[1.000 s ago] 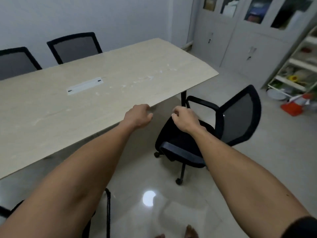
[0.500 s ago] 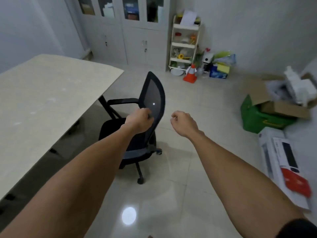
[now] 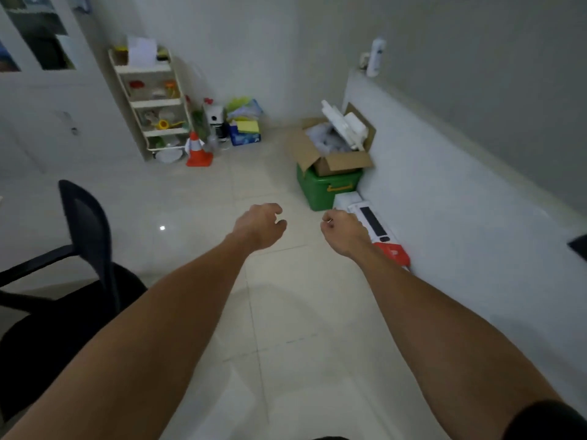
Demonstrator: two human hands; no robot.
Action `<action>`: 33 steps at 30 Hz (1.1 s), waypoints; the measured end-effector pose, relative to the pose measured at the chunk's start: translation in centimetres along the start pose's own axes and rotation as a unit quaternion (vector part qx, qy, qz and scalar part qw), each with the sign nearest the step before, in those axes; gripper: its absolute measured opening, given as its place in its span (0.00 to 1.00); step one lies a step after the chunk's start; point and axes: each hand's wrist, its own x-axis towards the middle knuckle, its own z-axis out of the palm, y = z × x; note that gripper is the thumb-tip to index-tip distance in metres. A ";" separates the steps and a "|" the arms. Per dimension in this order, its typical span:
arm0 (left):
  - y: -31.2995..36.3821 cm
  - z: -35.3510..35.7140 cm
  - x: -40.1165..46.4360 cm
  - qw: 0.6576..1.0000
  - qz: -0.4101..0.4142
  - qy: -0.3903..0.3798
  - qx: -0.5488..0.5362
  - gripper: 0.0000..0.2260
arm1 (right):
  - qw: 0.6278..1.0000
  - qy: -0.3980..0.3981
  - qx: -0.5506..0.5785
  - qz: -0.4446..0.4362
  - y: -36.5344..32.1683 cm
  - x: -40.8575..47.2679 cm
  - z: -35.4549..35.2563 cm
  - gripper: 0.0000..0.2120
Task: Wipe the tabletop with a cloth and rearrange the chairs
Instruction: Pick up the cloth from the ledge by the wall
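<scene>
Head view looks down along both bare forearms, stretched forward over the tiled floor [image 3: 286, 312]. Left hand [image 3: 259, 225] and right hand [image 3: 341, 231] hang side by side, apart, fingers loosely curled inward, neither holding anything. Black mesh-backed chair [image 3: 87, 230] stands well to the left of the left hand, untouched, its seat low by the left forearm.
</scene>
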 end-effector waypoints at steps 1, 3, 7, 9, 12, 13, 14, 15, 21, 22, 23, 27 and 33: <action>2.3 1.1 0.9 1.000 0.018 -0.008 0.004 0.21 | 1.000 0.013 -0.002 0.013 2.3 -0.1 -1.4 0.13; 6.1 3.4 2.6 0.999 0.048 -0.022 0.006 0.21 | 0.999 0.027 -0.009 0.041 6.2 -0.8 -4.0 0.12; 14.5 7.4 4.4 0.992 0.111 -0.058 0.013 0.21 | 0.992 0.058 -0.005 0.109 13.9 -2.5 -8.4 0.13; 19.7 9.5 5.2 0.985 0.154 -0.078 0.027 0.19 | 0.985 0.081 0.002 0.154 18.3 -3.7 -11.0 0.13; 24.0 11.3 6.2 0.977 0.188 -0.096 0.017 0.17 | 0.977 0.105 0.009 0.186 21.7 -5.2 -13.3 0.14; 26.0 12.2 6.6 0.973 0.205 -0.102 0.017 0.17 | 0.973 0.115 0.014 0.200 23.1 -5.8 -14.4 0.14; 27.6 12.9 6.9 0.969 0.220 -0.112 0.017 0.18 | 0.969 0.128 0.015 0.210 24.5 -6.4 -15.1 0.14; 29.6 13.7 7.3 0.964 0.235 -0.123 0.018 0.19 | 0.964 0.142 0.014 0.225 26.0 -7.1 -16.0 0.14; 40.6 18.7 8.8 0.928 0.333 -0.162 0.026 0.21 | 0.931 0.211 0.009 0.298 33.7 -10.2 -21.2 0.12; 42.2 19.5 9.2 0.922 0.349 -0.168 0.027 0.22 | 0.925 0.222 0.010 0.308 34.8 -10.5 -21.9 0.11; 43.8 20.3 9.5 0.915 0.362 -0.174 0.028 0.22 | 0.919 0.233 0.012 0.318 35.9 -10.7 -22.6 0.11; 50.1 23.1 11.3 0.890 0.412 -0.193 0.030 0.22 | 0.893 0.273 0.034 0.357 40.0 -10.9 -25.6 0.12; 58.9 26.7 15.1 0.860 0.463 -0.211 0.039 0.22 | 0.863 0.301 0.040 0.404 46.2 -9.4 -29.4 0.12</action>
